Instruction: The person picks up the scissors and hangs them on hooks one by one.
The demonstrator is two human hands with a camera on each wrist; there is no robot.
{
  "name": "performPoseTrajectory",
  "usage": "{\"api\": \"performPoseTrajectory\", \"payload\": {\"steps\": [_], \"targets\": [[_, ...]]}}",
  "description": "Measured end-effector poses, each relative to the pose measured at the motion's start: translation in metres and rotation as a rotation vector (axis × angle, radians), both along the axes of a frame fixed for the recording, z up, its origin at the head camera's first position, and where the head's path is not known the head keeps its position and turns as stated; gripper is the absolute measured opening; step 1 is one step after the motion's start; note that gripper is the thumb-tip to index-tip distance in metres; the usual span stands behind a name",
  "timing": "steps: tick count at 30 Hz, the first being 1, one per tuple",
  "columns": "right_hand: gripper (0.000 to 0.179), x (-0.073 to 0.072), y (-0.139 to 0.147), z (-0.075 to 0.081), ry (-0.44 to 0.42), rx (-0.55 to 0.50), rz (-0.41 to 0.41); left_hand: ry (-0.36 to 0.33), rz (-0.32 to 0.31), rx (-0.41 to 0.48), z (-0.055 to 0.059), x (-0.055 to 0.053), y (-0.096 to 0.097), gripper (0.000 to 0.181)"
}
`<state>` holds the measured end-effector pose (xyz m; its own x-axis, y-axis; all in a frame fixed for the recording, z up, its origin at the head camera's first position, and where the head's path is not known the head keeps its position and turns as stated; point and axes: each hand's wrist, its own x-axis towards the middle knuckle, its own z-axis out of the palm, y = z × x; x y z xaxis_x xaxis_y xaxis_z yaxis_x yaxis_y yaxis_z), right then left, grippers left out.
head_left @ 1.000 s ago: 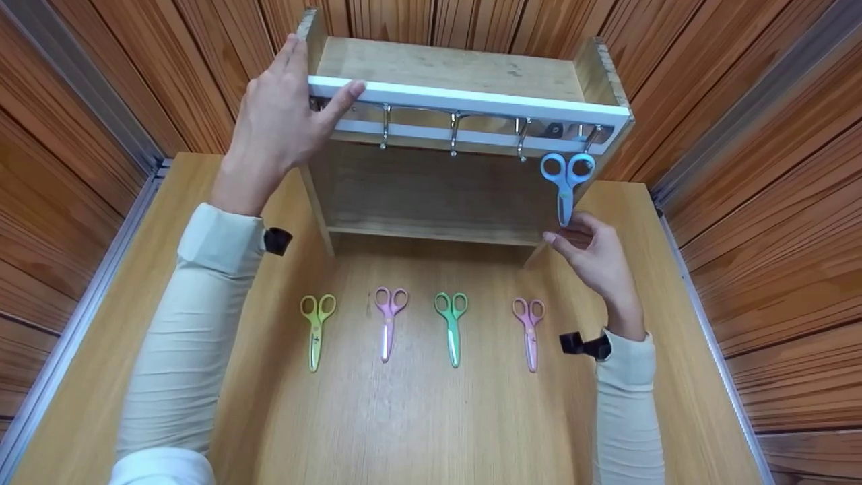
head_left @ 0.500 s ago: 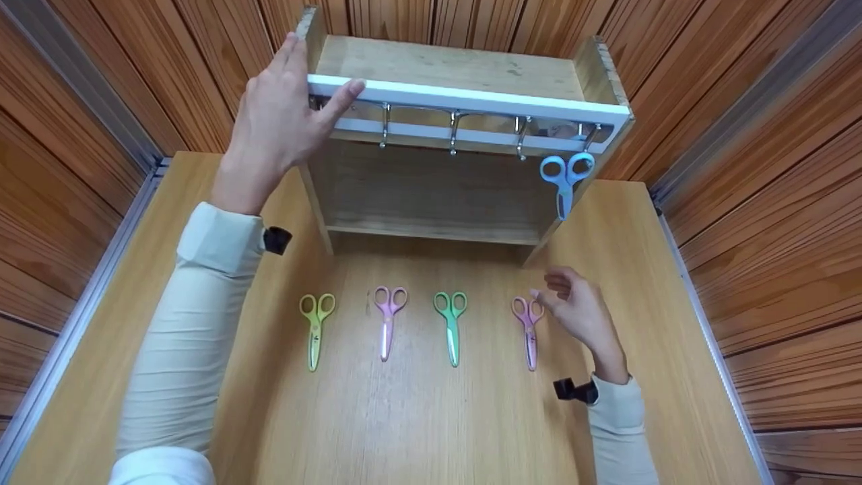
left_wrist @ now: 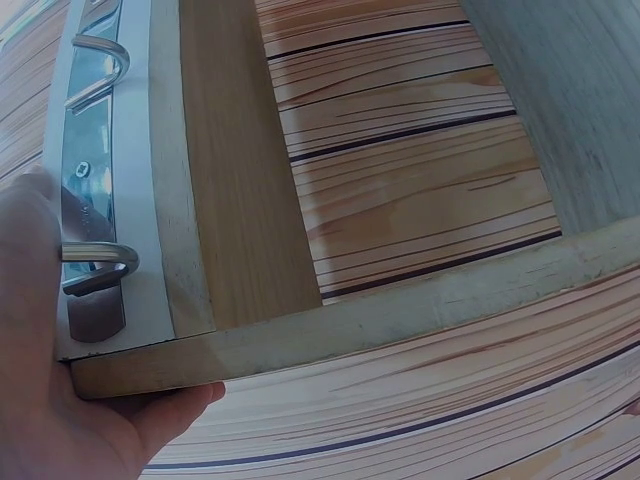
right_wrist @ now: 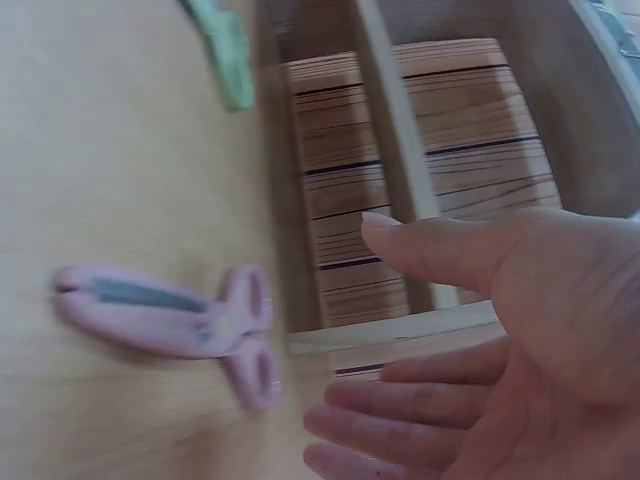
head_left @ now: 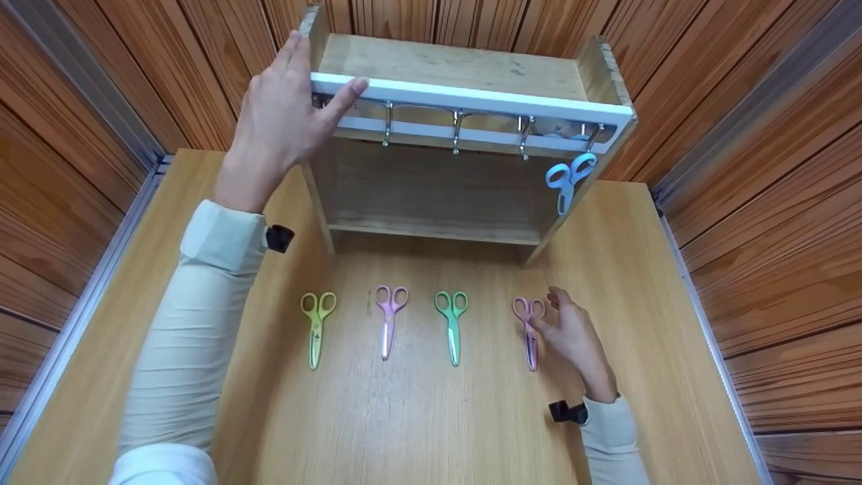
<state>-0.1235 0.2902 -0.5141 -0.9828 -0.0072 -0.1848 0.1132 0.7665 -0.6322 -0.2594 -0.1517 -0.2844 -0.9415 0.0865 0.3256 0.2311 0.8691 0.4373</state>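
Note:
My left hand (head_left: 279, 124) holds the left upper corner of a wooden shelf (head_left: 444, 60), fingers along the side panel and thumb over the white hook rail (head_left: 485, 99). Light blue scissors (head_left: 566, 192) hang tilted from the rail's rightmost hook. Over the tabletop, my right hand (head_left: 572, 343) is beside the rightmost pink scissors (head_left: 531, 353); its thumb overlaps them in the head view. The right wrist view shows those pink scissors (right_wrist: 150, 325) apart from the hand, whose fingers are extended with nothing in them.
Green scissors (head_left: 452, 333), another pink pair (head_left: 387, 330) and yellow-green scissors (head_left: 315, 337) lie in a row on the wooden table (head_left: 404, 431), handles toward the shelf. More metal hooks (head_left: 456, 131) line the rail. Wood-plank walls (head_left: 774, 168) enclose the table.
My right hand has moved from below the hanging blue scissors down to the rightmost pink scissors. The blue scissors have swung into a tilt. My left hand keeps its place.

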Motion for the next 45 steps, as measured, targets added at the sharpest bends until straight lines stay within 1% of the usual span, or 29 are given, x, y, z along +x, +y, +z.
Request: {"api": "performPoseTrajectory", "payload": {"steps": [5, 7, 10, 12, 15, 19, 23, 26, 27, 29, 31, 36, 38, 41, 43, 45], "targets": [[0.098, 0.006, -0.003, -0.014, -0.034, 0.084, 0.012, 0.020, -0.007, -0.003, 0.000, 0.000, 0.000, 0.102], [0.102, 0.008, -0.005, -0.018, -0.048, 0.114, 0.026, 0.029, -0.010, -0.004, 0.000, 0.000, 0.000, 0.102], [0.104, 0.010, -0.009, -0.024, -0.066, 0.146, 0.038, 0.035, -0.012, -0.004, 0.000, 0.000, 0.000, 0.102], [0.102, 0.010, -0.012, -0.029, -0.059, 0.169, 0.042, 0.035, -0.011, -0.004, 0.000, 0.000, 0.000, 0.102], [0.094, 0.010, -0.019, -0.034, -0.028, 0.215, 0.042, 0.037, -0.009, -0.004, -0.001, 0.000, 0.000, 0.101], [0.076, 0.012, -0.025, -0.037, 0.052, 0.295, 0.033, 0.030, -0.006, -0.002, -0.001, 0.000, 0.000, 0.101], [0.056, 0.013, -0.028, -0.037, 0.202, 0.383, 0.031, 0.023, -0.007, -0.003, -0.001, -0.001, 0.000, 0.102], [0.043, 0.012, -0.029, -0.035, 0.279, 0.428, 0.030, 0.023, -0.005, -0.003, 0.000, -0.001, 0.000, 0.102], [0.040, 0.012, -0.030, -0.035, 0.288, 0.442, 0.031, 0.022, -0.005, -0.002, 0.000, -0.001, 0.000, 0.101], [0.035, 0.012, -0.031, -0.036, 0.310, 0.459, 0.032, 0.020, -0.006, 0.001, 0.000, -0.001, 0.000, 0.101], [0.032, 0.013, -0.032, -0.037, 0.348, 0.501, 0.039, 0.021, -0.009, 0.002, 0.000, -0.001, 0.000, 0.101], [0.025, 0.016, -0.034, -0.041, 0.518, 0.654, 0.061, 0.036, -0.015, -0.001, 0.000, 0.000, 0.000, 0.102], [0.025, 0.015, -0.035, -0.042, 0.568, 0.694, 0.062, 0.039, -0.012, -0.001, 0.000, 0.000, 0.000, 0.102], [0.025, 0.015, -0.035, -0.042, 0.585, 0.721, 0.065, 0.030, -0.006, -0.002, 0.000, 0.001, 0.000, 0.102], [0.024, 0.015, -0.034, -0.041, 0.570, 0.728, 0.071, 0.020, -0.003, -0.003, 0.000, 0.001, 0.000, 0.101], [0.024, 0.014, -0.033, -0.039, 0.536, 0.734, 0.081, 0.009, 0.001, -0.005, 0.000, 0.001, 0.000, 0.101]]}}
